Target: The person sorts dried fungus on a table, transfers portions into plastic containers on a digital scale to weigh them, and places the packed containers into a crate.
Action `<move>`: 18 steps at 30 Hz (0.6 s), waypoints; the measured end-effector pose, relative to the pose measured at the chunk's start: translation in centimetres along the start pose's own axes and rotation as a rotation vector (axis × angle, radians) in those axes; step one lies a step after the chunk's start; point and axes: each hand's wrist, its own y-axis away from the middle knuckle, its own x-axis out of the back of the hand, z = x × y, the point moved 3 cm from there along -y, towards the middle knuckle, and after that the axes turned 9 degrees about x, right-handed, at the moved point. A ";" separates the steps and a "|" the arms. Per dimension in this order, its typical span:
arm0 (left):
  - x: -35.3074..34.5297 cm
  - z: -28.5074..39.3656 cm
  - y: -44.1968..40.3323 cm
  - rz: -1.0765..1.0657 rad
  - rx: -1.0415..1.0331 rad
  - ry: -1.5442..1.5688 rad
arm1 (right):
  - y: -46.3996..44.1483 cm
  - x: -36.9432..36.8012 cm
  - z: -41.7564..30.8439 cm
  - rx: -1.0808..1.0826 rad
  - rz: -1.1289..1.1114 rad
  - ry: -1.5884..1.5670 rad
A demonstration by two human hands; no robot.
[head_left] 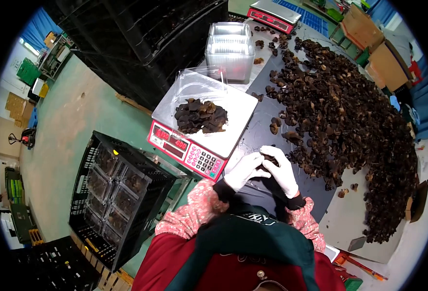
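Note:
Both my hands wear white gloves and meet in front of the scale. My left hand [245, 172] is closed, its fingertips against those of my right hand [281, 172], which is curled closed as well. Between them shows a bit of dark wood ear mushroom [270, 159], mostly hidden by the fingers. To the left, a clear plastic box [182, 87] with its lid open lies on the digital scale [240, 109], holding a heap of wood ear mushrooms [201, 116]. A large pile of the same mushrooms [340, 111] covers the table to the right.
A stack of clear boxes [238, 63] stands behind the scale, near a second red scale [274, 14]. Below left, a black crate [151, 182] holds several filled boxes. Tall black crates [146, 43] rise at the back left.

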 end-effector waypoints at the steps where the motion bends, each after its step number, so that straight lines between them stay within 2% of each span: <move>1: -0.5 0.6 0.3 0.011 0.057 0.011 | -0.8 0.1 -1.4 -0.056 0.030 -0.015; 2: -0.9 1.3 1.3 0.003 0.030 -0.021 | -1.3 0.1 -1.7 0.071 0.021 0.104; 4: -0.8 2.6 2.2 0.025 0.014 -0.020 | -2.7 -0.5 -3.0 0.028 0.059 0.105; 6: 0.3 4.5 3.1 0.041 -0.093 -0.034 | -4.8 -1.6 -4.0 0.009 0.125 -0.048; 8: 0.0 7.9 4.4 0.183 -0.153 -0.122 | -7.2 -2.6 -4.8 -0.070 0.160 -0.276; 10: -0.2 12.1 6.6 0.425 -0.347 -0.614 | -10.3 -4.0 -4.5 0.360 0.071 0.219; 12: -0.3 15.0 8.2 0.605 -0.479 -0.696 | -13.5 -6.2 -5.3 0.009 0.179 -0.378; 13: 1.2 15.7 8.1 0.602 -0.573 -0.687 | -15.2 -6.8 -5.6 0.096 0.132 -0.277; 14: 2.3 16.8 8.3 0.646 -0.699 -0.915 | -16.6 -7.5 -5.9 0.181 0.083 -0.174; 15: 3.3 17.5 8.2 0.691 -0.671 -1.065 | -17.3 -8.8 -4.3 0.107 0.140 -0.284; 16: 3.9 18.1 8.2 0.741 -0.642 -1.213 | -18.2 -9.2 -3.7 0.168 0.094 -0.094; 17: 4.0 18.5 8.3 0.809 -0.605 -1.420 | -18.7 -9.8 -2.9 0.158 0.058 -0.078; 18: 4.1 18.8 8.4 0.808 -0.610 -1.415 | -19.2 -10.2 -3.2 0.146 0.020 -0.063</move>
